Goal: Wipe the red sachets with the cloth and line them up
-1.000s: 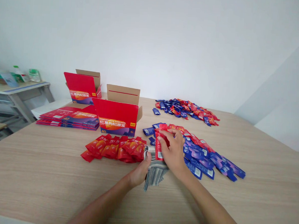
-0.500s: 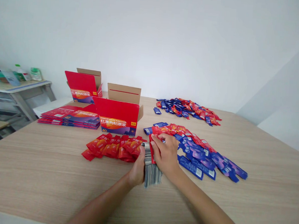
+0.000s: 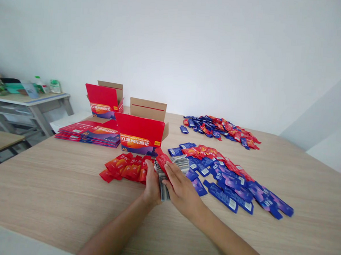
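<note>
Between my hands is a red sachet (image 3: 162, 157) lying against a grey-and-white striped cloth (image 3: 182, 164). My left hand (image 3: 152, 185) grips the cloth from the left side, its fingers partly hidden behind it. From the right, my right hand (image 3: 182, 188) presses the sachet onto the cloth, the thumb lower down on the stripes. Just left of my hands lies a row of overlapping red sachets (image 3: 131, 168). To the right spreads a loose pile of blue sachets (image 3: 227, 181) with red sachets (image 3: 208, 152) among them.
An open red carton (image 3: 141, 135) stands behind the red row, with another open carton (image 3: 104, 100) farther back. Flattened cartons (image 3: 89, 132) are stacked at left. A mixed sachet heap (image 3: 219, 128) lies at the table's far side. A side desk (image 3: 30, 99) holds bottles.
My hands have shifted left with the sachet and cloth. The sachet has tilted, and the cloth's loose end now shows on the right rather than hanging below. The view has turned slightly left.
</note>
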The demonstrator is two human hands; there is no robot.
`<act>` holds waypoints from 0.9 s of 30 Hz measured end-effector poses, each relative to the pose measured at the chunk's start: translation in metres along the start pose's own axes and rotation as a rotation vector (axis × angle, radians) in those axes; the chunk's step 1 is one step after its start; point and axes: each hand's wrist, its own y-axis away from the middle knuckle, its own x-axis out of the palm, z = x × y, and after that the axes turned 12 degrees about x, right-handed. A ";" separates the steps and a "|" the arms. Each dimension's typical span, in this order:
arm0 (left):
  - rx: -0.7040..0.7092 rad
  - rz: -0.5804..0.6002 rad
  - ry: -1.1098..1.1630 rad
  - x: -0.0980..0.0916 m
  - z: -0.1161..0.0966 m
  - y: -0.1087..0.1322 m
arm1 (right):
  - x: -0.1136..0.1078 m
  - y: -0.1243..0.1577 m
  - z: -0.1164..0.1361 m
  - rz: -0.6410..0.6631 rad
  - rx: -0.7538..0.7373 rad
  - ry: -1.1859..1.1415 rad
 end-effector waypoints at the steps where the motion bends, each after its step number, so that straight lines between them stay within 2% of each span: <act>1: 0.001 -0.021 0.006 0.002 -0.002 0.000 | 0.000 0.000 0.002 0.003 -0.025 0.003; 5: -0.015 -0.065 0.037 0.004 -0.009 0.001 | -0.009 0.001 0.008 0.067 -0.119 0.013; 10: -0.085 -0.038 0.040 -0.008 -0.018 0.001 | -0.024 0.010 0.024 0.152 -0.167 0.054; 14: -0.027 -0.075 0.028 -0.010 -0.025 -0.001 | -0.017 0.018 0.037 0.127 -0.175 0.046; 18: 0.028 -0.155 0.022 -0.007 -0.014 -0.002 | -0.002 0.016 0.035 0.070 -0.084 -0.010; 23: -0.083 0.037 0.032 -0.010 0.012 0.003 | 0.000 0.005 0.013 0.034 -0.005 -0.048; 25: -0.087 0.045 0.037 -0.011 0.014 0.002 | -0.002 0.002 0.008 0.053 -0.009 -0.039; 27: -0.035 0.004 0.039 -0.014 0.009 -0.001 | -0.005 0.001 0.009 0.080 -0.062 -0.001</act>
